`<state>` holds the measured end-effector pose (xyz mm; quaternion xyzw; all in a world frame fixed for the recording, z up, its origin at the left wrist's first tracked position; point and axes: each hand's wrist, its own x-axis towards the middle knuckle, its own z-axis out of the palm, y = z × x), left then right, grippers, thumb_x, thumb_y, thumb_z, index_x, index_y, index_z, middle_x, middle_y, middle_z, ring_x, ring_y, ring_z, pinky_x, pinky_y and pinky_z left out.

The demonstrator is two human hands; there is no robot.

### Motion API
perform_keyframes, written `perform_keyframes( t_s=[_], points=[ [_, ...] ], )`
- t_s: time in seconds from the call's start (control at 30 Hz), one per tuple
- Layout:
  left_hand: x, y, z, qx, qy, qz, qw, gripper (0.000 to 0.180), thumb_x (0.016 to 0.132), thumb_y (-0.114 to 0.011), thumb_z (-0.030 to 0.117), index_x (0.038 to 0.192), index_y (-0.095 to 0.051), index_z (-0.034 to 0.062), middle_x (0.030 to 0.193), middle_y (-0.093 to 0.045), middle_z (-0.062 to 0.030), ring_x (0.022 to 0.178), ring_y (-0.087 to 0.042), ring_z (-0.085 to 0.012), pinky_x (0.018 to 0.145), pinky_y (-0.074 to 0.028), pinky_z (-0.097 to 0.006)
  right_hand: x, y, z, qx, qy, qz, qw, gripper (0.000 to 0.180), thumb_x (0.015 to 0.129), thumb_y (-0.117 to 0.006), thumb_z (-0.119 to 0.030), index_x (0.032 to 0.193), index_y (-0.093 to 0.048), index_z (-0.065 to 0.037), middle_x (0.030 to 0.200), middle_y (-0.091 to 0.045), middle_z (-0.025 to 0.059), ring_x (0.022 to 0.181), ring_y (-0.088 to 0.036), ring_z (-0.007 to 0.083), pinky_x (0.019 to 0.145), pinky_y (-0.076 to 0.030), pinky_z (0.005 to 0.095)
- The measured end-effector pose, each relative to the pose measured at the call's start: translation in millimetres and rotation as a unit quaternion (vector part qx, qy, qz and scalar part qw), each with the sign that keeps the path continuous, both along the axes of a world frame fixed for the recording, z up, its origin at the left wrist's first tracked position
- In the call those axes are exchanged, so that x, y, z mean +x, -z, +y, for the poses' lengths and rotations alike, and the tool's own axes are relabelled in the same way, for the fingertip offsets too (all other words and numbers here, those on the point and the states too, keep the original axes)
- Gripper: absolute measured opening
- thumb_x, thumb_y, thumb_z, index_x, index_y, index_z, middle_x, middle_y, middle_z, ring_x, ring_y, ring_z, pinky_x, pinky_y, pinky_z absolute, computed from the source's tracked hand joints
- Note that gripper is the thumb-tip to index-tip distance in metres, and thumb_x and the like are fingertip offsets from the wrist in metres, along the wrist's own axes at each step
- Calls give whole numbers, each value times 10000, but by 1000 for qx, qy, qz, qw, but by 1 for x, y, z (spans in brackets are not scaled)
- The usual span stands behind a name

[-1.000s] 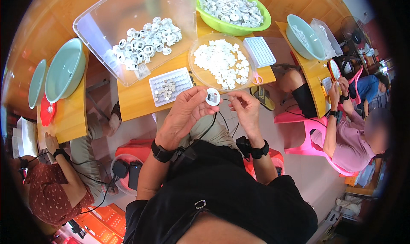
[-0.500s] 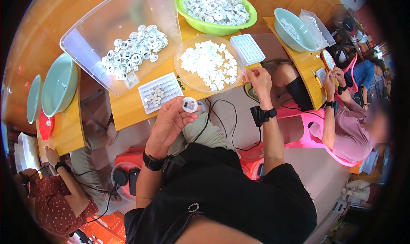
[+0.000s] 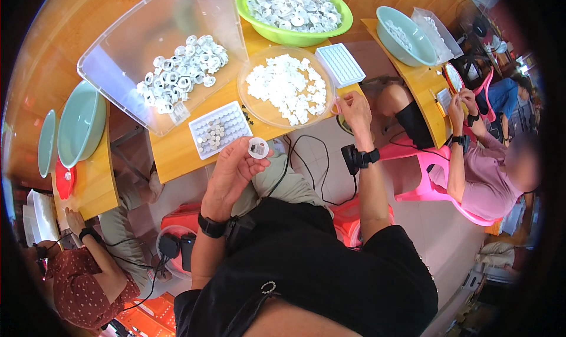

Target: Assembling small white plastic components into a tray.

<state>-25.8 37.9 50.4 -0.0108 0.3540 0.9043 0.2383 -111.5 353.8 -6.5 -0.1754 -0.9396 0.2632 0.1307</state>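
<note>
Through the head view I have my left hand (image 3: 232, 172) closed on a round white plastic housing (image 3: 258, 148), pinched between thumb and fingers, its dark-marked recess facing up; it sits in the air in front of the table (image 3: 180, 154), just beside the white cell tray (image 3: 194, 126) with its loose silvery discs (image 3: 213, 135); my right hand (image 3: 357, 114) has its fingers drawn together beside the pink scissors handle (image 3: 335, 106) at the table edge; I cannot tell whether they grip anything; near it stands a clear round tray (image 3: 250, 110) of small white pieces (image 3: 289, 86); farther back I see a clear bin (image 3: 121, 57) with more white housings (image 3: 186, 71), a heaped lime-green basin (image 3: 295, 38) and a white gridded tray (image 3: 340, 64); to the right, a co-worker in mauve (image 3: 477, 175) sits at another table (image 3: 410, 83).
</note>
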Motion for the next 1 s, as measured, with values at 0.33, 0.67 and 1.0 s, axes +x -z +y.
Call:
perform_keyframes(
  t_s=[0.33, 0.67, 1.0],
  points=[
    [2, 6, -4, 7, -7, -4, 1000, 334, 912, -525, 322, 1049, -556, 19, 938, -644, -173, 752, -652, -163, 668, -539, -233, 29, 17, 13, -268, 21, -7, 963, 317, 645, -731, -115, 913, -607, 1, 722, -582, 42, 578, -552, 111, 526, -444, 234],
    [4, 12, -5, 3, 3, -13, 1000, 354, 913, -521, 289, 1126, -513, 6, 973, -619, -207, 762, -640, -193, 693, -536, -258, 73, 31, 31, -605, -8, -84, 792, 303, 723, -637, -12, 1014, -558, -44, 746, -591, 29, 613, -564, 90, 500, -406, 205],
    [4, -2, -2, 2, 11, -6, 1000, 345, 931, -489, 273, 1140, -485, 0, 947, -625, -206, 756, -640, -176, 673, -537, -242, 112, 16, 8, -808, -150, 35, 569, 354, 808, -616, -43, 1147, -517, -26, 853, -537, 40, 578, -476, 71, 432, -347, 174]
  ],
)
